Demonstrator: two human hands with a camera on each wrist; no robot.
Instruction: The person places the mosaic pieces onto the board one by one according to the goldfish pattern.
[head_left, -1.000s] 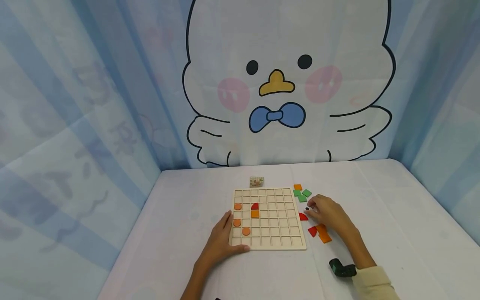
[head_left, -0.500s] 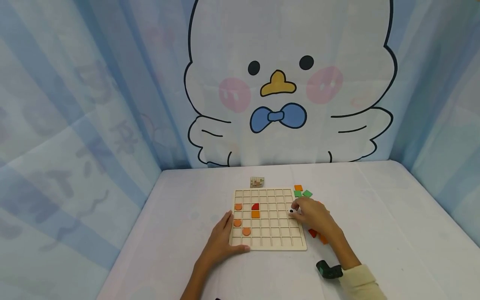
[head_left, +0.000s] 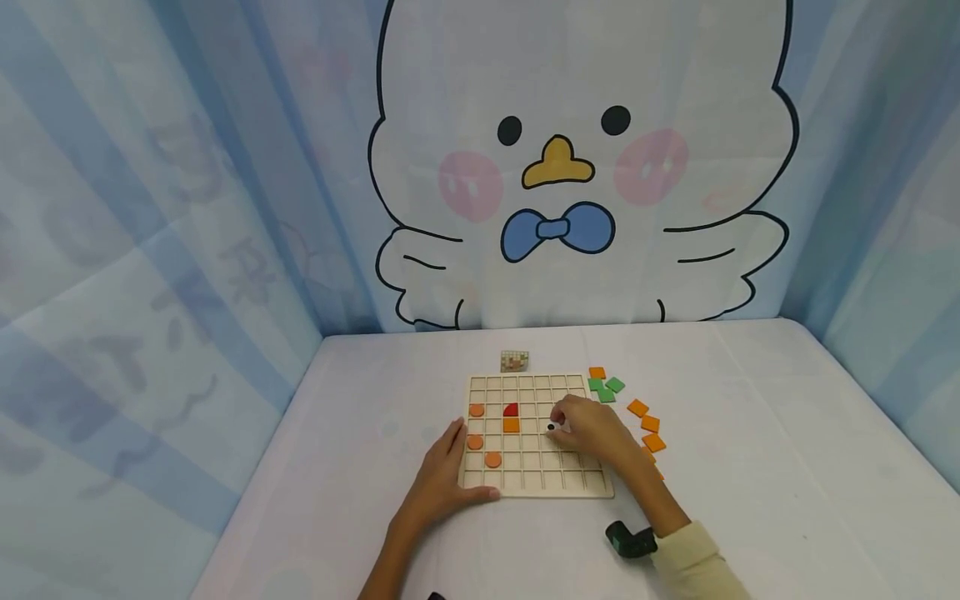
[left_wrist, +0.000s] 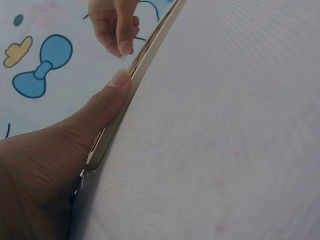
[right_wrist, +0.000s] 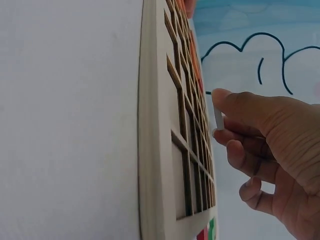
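A pale wooden grid board point(head_left: 534, 482) lies on the table. My left hand point(head_left: 444, 475) rests at its near left corner, fingers straight along the left side and thumb on the near edge. Over the board's right half, my right hand point(head_left: 596, 433) pinches a small white tile with a black dot point(head_left: 551, 427). From the right wrist, that tile shows as a thin white edge point(right_wrist: 218, 119) between thumb and index finger, apart from the board. In the grid sit a red quarter-circle point(head_left: 511, 410), an orange square point(head_left: 511, 425) and orange discs point(head_left: 492, 459).
Beyond the board's far edge lies a small patterned card point(head_left: 514, 361). Loose green squares point(head_left: 606, 395) and orange squares point(head_left: 650, 424) lie along the right side, some partly hidden by my right arm. A cartoon-printed curtain point(head_left: 562, 283) hangs behind the table.
My right hand has moved left from the loose pieces to over the board, carrying the dotted white tile. Orange squares it covered now show. The left hand stays put.
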